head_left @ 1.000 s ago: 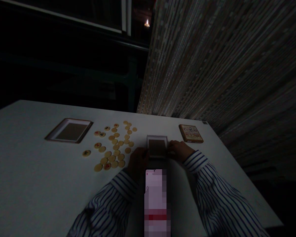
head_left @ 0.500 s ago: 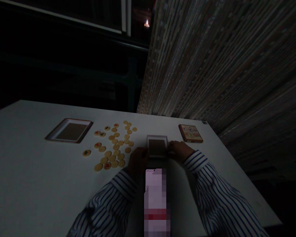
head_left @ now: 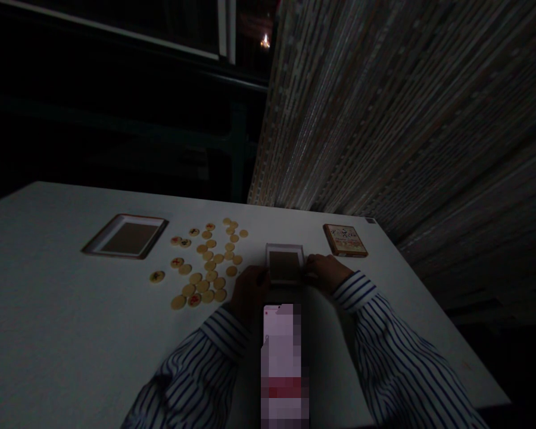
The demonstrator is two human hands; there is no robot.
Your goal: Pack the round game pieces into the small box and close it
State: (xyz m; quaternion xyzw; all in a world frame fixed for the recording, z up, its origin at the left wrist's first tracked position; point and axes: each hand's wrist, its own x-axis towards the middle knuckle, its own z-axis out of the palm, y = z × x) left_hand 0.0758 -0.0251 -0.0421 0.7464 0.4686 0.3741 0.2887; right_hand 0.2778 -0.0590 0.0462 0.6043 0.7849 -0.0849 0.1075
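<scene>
A small shallow open box [head_left: 286, 266] with pale walls and a brown inside lies on the table in front of me. My left hand [head_left: 250, 292] is closed at its left side, and my right hand [head_left: 327, 272] pinches its right side. The dimness partly hides the fingertips of both hands. Left of my left hand, several round wooden Chinese chess pieces [head_left: 202, 286] lie scattered. A few of them show red or black characters; the others look plain on top.
A larger open box [head_left: 138, 237] rests at the left on the white table [head_left: 93, 339]. Beyond my right hand is a flat printed box [head_left: 346, 241]. A lit phone [head_left: 280, 351] lies between my forearms. A string curtain [head_left: 339, 107] hangs past the far edge.
</scene>
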